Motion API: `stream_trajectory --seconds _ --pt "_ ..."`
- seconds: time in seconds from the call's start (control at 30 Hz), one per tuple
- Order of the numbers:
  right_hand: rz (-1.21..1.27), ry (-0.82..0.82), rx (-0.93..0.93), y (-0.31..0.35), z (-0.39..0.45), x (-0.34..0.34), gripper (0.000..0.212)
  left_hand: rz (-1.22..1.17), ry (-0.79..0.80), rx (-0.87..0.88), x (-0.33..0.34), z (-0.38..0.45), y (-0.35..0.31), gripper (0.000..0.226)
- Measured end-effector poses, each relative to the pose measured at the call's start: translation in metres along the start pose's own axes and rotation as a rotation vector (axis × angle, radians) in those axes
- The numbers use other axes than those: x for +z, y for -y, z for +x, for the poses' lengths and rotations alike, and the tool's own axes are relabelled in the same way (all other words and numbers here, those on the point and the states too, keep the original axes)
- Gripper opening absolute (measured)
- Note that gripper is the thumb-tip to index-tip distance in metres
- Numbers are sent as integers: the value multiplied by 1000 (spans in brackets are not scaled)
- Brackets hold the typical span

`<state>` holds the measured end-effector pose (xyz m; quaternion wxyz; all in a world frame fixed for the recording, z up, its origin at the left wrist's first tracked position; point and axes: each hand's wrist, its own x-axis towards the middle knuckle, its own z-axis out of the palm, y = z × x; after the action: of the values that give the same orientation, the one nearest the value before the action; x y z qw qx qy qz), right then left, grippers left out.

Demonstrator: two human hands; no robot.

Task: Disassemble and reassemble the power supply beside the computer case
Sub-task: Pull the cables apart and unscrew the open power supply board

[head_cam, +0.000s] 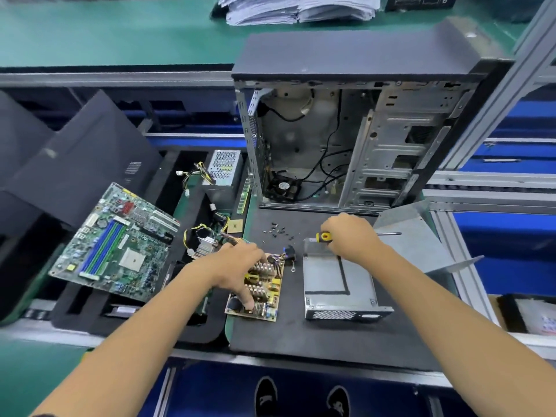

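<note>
The power supply's yellow circuit board [264, 291] lies on the dark mat [316, 338], left of its empty metal housing [337, 284]. My left hand [240, 266] rests on the board, fingers gripping its coils and near edge. My right hand [350, 236] is closed around a yellow-and-black screwdriver [324, 236], whose shaft points right, above the housing's far edge. The housing's bent metal cover [418, 239] lies to the right. The open computer case [346, 139] stands behind the mat.
Several small black screws [279, 230] lie on the mat in front of the case. A motherboard [117, 245] leans on black foam at the left. A second power supply [224, 173] with loose cables sits left of the case. Paper stacks [298, 9] lie far back.
</note>
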<state>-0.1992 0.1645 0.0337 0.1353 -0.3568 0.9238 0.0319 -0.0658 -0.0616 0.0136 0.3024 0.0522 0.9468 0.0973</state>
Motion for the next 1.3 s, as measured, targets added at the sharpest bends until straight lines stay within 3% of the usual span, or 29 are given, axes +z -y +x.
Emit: stream_trajectory --seconds 0.17,0.37,0.53,0.73,1.1,1.3 --pt "91 -8 -31 0 0 -2 13 171 -58 16 6 5 -6 82" --pt "248 -150 -25 0 -5 -8 15 241 -47 21 5 9 -15 75" --pt "303 -218 3 -1 -13 -16 36 240 -52 35 -2 6 -15 68" --pt "449 -272 45 -4 -21 -28 39 144 -7 41 -41 -11 -15 75" --pt "812 -341 -42 2 -26 -56 40 25 -283 141 -117 -59 -43 79" --pt "1187 -310 94 -14 -27 -65 28 62 -380 225 -130 -69 -65 66"
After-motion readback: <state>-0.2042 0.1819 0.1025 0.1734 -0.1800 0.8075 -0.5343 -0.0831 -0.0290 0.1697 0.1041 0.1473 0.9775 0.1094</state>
